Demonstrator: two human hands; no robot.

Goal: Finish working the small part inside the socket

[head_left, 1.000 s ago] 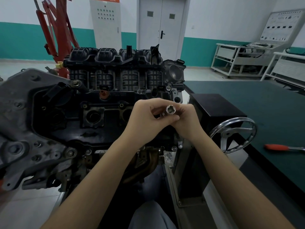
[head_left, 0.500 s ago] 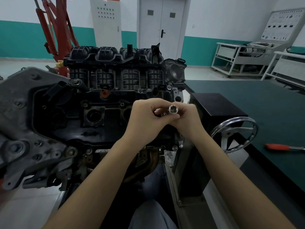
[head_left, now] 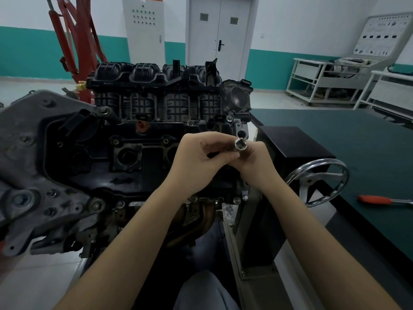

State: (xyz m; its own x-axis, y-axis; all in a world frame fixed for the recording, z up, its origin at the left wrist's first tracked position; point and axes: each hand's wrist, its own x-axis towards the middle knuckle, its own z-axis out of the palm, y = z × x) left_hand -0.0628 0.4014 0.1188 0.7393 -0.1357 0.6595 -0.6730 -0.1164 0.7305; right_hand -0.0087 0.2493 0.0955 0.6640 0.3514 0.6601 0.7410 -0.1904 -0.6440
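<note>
Fingers (head_left: 225, 155) of both hands around one socket (head_left: 240, 144)

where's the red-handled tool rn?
Head view, far right: the red-handled tool lies on the green bench top, just right of the metal handwheel, apart from both hands.

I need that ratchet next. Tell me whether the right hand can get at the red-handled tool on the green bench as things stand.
Probably yes, once freed: the right hand now pinches the socket together with the left hand. The red-handled tool lies in the open on the green bench, past the handwheel.

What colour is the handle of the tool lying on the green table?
Orange-red handle with a silver metal shaft, shown in the head view.
</note>
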